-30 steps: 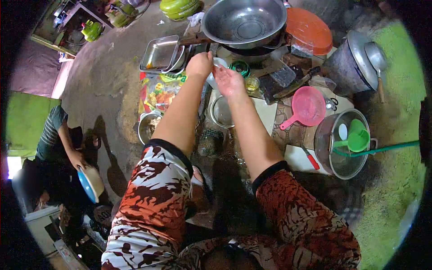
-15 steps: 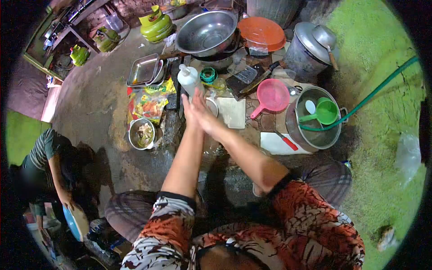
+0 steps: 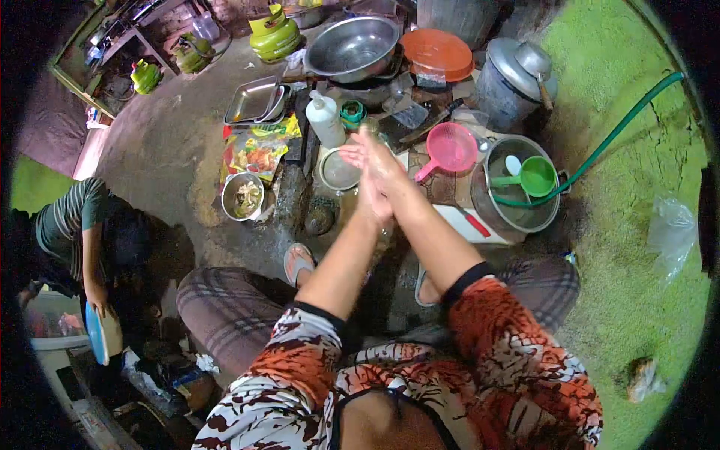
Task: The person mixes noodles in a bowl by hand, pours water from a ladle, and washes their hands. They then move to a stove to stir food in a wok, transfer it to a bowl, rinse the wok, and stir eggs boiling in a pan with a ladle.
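Observation:
My left hand and my right hand are pressed palm against palm in front of me. The fingers look stretched out, and part of the left hand is hidden behind the right. I see nothing held between them. Just beyond my fingers stands a white pump bottle. A round, pale-rimmed bowl lies close to the left of my fingertips. To the right are a pink sieve and a red-handled knife on a white board.
A large pot holds a green dipper, with a green hose running into it. A small food pot stands left. Behind are a metal basin and a lidded pot. Another person's hand holds a round blue-edged object at left.
My hands have moved to the right and slightly down, still pressed together, and my view has shifted. The person at left has moved the round blue-edged object up and to the left.

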Demonstrator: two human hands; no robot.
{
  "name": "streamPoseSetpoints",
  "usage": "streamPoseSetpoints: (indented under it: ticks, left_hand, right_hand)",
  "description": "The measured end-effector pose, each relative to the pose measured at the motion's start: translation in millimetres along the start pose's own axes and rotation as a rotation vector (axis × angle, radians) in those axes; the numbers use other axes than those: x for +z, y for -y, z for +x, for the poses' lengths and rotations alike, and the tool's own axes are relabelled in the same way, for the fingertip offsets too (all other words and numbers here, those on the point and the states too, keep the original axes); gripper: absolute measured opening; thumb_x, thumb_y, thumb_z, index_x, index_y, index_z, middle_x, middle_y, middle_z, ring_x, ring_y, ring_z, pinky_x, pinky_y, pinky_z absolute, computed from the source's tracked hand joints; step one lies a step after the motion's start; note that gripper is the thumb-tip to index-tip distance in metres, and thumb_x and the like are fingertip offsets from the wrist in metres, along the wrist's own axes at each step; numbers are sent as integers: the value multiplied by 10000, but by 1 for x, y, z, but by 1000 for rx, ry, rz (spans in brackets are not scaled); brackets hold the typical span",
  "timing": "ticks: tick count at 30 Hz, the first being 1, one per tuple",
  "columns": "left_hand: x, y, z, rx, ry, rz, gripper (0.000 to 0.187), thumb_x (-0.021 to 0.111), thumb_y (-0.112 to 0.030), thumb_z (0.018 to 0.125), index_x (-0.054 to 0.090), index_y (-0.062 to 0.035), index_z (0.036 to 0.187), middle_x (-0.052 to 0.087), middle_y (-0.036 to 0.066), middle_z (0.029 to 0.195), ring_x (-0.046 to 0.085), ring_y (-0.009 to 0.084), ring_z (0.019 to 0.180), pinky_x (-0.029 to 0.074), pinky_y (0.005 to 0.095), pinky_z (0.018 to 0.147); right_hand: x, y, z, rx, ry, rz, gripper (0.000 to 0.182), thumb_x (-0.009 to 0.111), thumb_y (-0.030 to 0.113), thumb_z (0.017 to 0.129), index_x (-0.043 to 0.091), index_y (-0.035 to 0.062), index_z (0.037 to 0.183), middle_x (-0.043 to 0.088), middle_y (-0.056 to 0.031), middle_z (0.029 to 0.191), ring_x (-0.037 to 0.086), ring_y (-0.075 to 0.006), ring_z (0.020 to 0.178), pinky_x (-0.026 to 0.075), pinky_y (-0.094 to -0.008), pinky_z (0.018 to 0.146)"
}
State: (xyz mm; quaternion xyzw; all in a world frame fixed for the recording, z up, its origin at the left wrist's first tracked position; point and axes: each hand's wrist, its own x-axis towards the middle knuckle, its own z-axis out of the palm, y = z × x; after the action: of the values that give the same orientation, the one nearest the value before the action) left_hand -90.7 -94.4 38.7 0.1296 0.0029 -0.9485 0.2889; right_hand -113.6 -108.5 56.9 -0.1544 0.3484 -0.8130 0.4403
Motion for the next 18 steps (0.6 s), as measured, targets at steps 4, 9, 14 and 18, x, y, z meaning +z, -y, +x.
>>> streamPoseSetpoints:
  ticks: [4,9,14,18]
  left_hand:
    - [-51,-66,34,4,67,75,371,448,-515,874,548,-183,1007,593,5,918,563,174,855,471,360,772]
    - [-72,-35,40,69,169,-85,394,422,-534,879,548,-203,1052,588,-4,1010,550,175,902,464,360,785]
    - [-105,-130,97,157,-515,623,365,499,-488,849,561,-143,744,499,13,620,488,128,549,412,296,471]
    - [-66,-199,129,708,-661,1541,474,500,-443,817,607,18,797,607,223,724,588,374,697,430,458,674]
  right_hand:
    - [-8,-25,13,298,95,-1181,598,393,356,923,259,-63,1329,471,-314,1190,438,-348,1167,323,-401,998]
    - [-39,-57,73,515,309,-683,565,479,244,904,249,-11,1352,588,-195,986,592,-281,945,460,-368,860]
    - [-19,-76,31,-499,294,-1551,574,447,241,901,209,12,1370,583,-122,1066,542,-293,1008,422,-412,884]
    - [-32,-35,72,640,158,-468,214,548,205,850,617,22,936,614,-17,811,562,-108,718,453,-243,635]
